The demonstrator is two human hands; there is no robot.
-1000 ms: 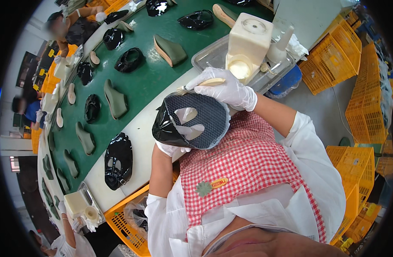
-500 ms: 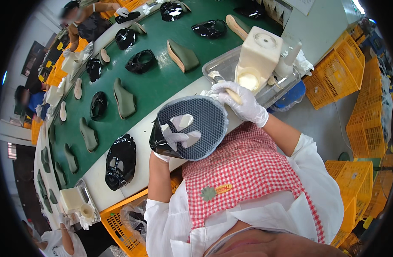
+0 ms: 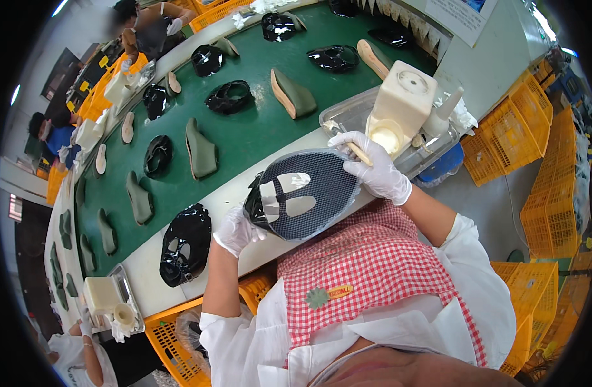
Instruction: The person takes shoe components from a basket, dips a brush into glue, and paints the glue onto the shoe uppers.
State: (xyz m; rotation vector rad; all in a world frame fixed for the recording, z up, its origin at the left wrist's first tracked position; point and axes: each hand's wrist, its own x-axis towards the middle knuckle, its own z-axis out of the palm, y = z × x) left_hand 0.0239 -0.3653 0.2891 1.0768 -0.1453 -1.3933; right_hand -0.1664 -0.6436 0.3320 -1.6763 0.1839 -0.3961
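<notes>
Head view. A black shoe upper (image 3: 338, 203), its grey mesh lining turned to the camera, is held above the near edge of the green bench (image 3: 254, 138), in front of the wearer's checked apron (image 3: 354, 264). The left hand (image 3: 240, 231), gloved in white, grips the upper at its lower left edge, fingers curled against it; how far they reach behind is hidden. The right hand (image 3: 381, 169), likewise gloved, grips a pale-handled brush (image 3: 359, 153) with bent fingers, close to the upper's right rim; whether the knuckles touch that rim cannot be told. The brush head points towards a clear tray (image 3: 339, 116), which bears a white container (image 3: 405, 97) with a cup of pale fluid at its front.

Chief hazards, as judged: a wet brush, if tilted, could drip on the glossy outer face or the apron; the one-sided hold could let the far rim sag or swing, giving an uneven coat. The right wrist, being near the cup, could knock it if drawn back carelessly. A second black upper (image 3: 186, 245), lying beside the left forearm, could be smeared by a soiled glove or pushed by the elbow
</notes>
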